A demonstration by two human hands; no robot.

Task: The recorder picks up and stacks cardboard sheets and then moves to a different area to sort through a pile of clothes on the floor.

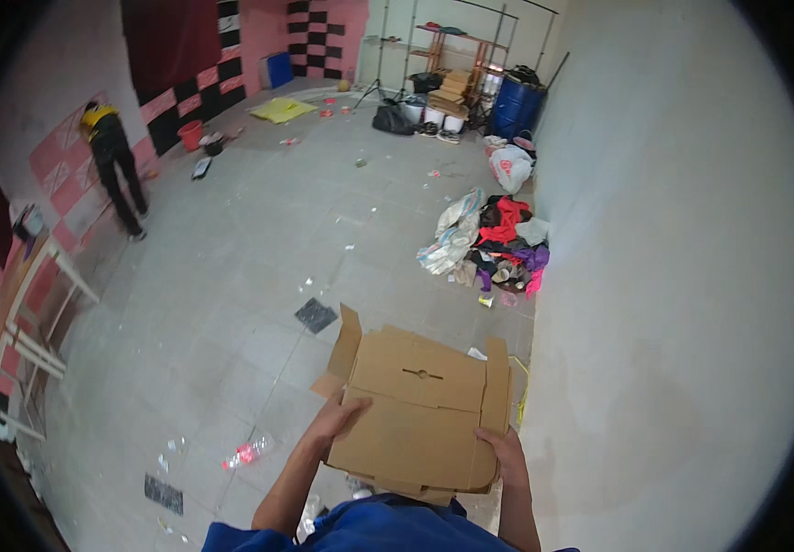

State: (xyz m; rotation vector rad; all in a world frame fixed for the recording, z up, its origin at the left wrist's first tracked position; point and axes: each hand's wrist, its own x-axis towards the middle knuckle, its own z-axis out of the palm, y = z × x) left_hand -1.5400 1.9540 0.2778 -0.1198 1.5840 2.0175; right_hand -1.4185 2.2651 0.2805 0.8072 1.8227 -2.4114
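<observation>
A stack of flattened brown cardboard boxes (411, 432) is held in front of my body, its side flaps sticking out at the upper left and along the right. My left hand (340, 416) grips the left edge, thumb on top and fingers underneath. On the right edge my right hand (504, 451) holds the same way, its thumb lying on the cardboard. The top sheet has a crosswise crease and a small slotted cut-out. The fingers below the stack are hidden.
A clothes pile (507, 244) lies by the right wall, with a white bag (511, 168) and blue barrel (516, 106) beyond. A plastic bottle (248, 452) and scraps litter the tiles. A white-legged table (24, 313) stands left; another person (113, 166) works at the left wall.
</observation>
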